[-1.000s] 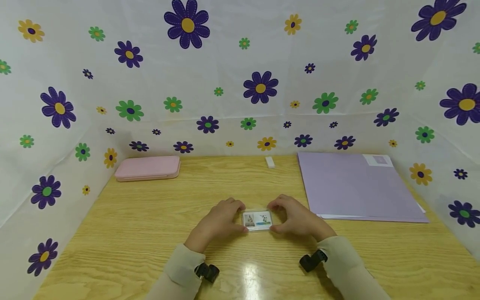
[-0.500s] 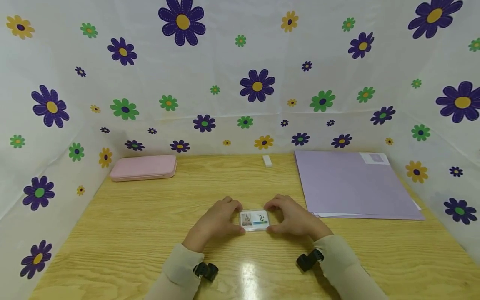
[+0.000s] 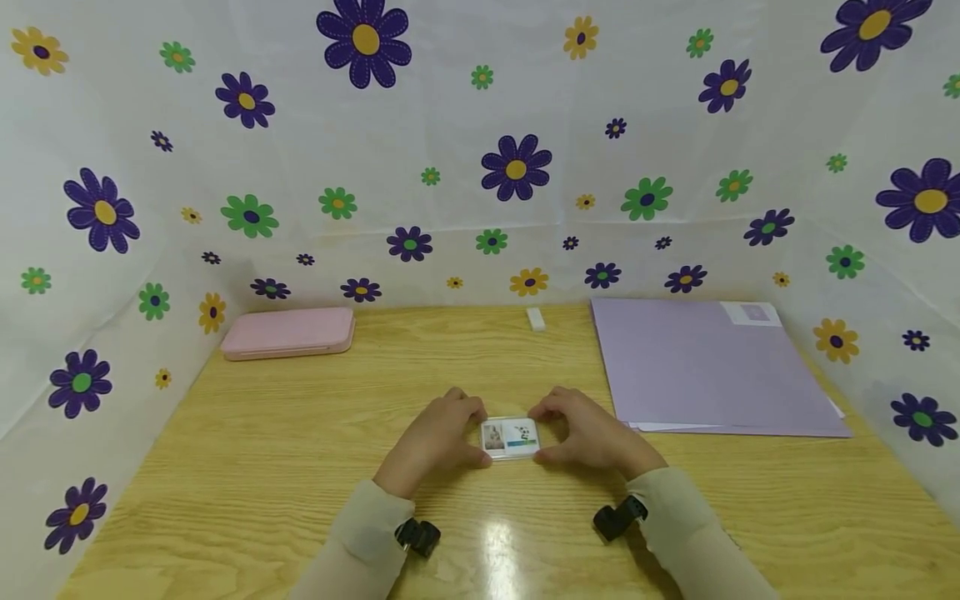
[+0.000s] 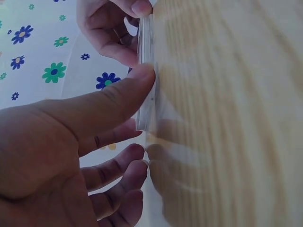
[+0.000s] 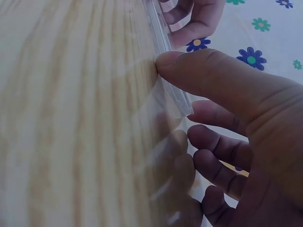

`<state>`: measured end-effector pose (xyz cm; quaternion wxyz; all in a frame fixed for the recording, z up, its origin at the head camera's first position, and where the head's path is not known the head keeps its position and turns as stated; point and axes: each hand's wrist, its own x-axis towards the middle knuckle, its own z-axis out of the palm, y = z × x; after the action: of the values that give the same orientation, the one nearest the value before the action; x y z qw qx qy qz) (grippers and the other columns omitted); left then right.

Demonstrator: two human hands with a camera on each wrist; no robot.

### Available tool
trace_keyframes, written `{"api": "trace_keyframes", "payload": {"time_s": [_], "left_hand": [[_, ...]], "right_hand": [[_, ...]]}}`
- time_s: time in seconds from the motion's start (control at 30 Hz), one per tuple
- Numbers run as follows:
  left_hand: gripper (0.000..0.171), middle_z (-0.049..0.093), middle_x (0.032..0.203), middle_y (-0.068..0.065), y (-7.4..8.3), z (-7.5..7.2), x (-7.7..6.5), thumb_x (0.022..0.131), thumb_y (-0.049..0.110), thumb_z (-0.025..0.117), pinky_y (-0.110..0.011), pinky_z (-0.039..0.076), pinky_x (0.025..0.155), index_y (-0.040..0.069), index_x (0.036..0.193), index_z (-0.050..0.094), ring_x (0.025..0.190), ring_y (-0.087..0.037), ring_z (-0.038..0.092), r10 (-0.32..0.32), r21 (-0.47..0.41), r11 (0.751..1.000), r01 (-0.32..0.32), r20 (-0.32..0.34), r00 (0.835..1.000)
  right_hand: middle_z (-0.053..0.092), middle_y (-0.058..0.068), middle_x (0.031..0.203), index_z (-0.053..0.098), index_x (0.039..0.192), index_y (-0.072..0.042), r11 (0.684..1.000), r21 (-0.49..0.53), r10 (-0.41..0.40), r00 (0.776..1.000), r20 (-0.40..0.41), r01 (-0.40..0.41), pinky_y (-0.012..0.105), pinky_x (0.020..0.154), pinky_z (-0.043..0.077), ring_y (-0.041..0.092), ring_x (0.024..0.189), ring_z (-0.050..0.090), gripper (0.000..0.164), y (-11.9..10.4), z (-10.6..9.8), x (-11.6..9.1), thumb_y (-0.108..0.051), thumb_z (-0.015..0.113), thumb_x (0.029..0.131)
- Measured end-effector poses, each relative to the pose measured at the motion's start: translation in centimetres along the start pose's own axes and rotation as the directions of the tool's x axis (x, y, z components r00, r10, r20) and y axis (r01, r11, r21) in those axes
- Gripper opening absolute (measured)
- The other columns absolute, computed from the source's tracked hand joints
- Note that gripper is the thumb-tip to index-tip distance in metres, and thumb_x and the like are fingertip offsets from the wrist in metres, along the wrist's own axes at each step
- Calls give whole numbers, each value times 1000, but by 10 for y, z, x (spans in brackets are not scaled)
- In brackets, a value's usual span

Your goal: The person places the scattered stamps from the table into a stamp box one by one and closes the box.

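A small clear plastic case lies on the wooden table, two little printed pictures showing in it, one grey and one with a black-and-white figure over a blue-green strip. My left hand pinches its left end, thumb at the near edge and index finger at the far one. At the right end my right hand pinches it the same way. Both wrist views show the case edge-on, low against the tabletop, each thumb pressing its near side. The other fingers curl loosely behind it, touching or close to the table.
A pink pencil case lies at the back left. Near the back edge is a small white block. On the right lies a large lilac folder with white paper poking out. Flower-printed cloth walls the table's back and sides.
The head view has shifted slightly. Both hands keep their hold at the ends of the plastic case, which stays where it was on the table.
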<state>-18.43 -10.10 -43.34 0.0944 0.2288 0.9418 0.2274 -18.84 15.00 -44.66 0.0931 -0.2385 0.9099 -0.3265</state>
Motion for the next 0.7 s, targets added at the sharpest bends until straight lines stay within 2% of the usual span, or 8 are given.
{"api": "trace_keyframes", "payload": {"time_s": [0.3,0.47,0.7], "left_hand": [[51,55,113,-7,5,-1,1,72,35,90,-42,50,78,15,113,66,91,-24,53,-39,77,996,38,12,999],[53,55,113,-6,5,-1,0,72,34,90,-43,49,76,16,116,66,92,-25,53,-43,68,997,42,4,999],[60,56,113,-6,3,-1,-2,71,33,91,-43,49,80,12,122,65,94,-24,53,-27,35,999,27,6,1000]], "right_hand": [[59,-6,97,69,112,-18,999,24,43,999,31,-44,39,86,45,16,91,52,43,-1,-1,2,-27,89,74],[56,-1,95,67,112,-19,996,29,81,995,53,-82,38,81,43,19,90,49,45,-3,-2,3,-26,89,73],[54,2,97,63,119,-17,996,32,74,991,111,-78,38,79,41,21,90,48,52,-3,-7,4,-28,88,75]]}}
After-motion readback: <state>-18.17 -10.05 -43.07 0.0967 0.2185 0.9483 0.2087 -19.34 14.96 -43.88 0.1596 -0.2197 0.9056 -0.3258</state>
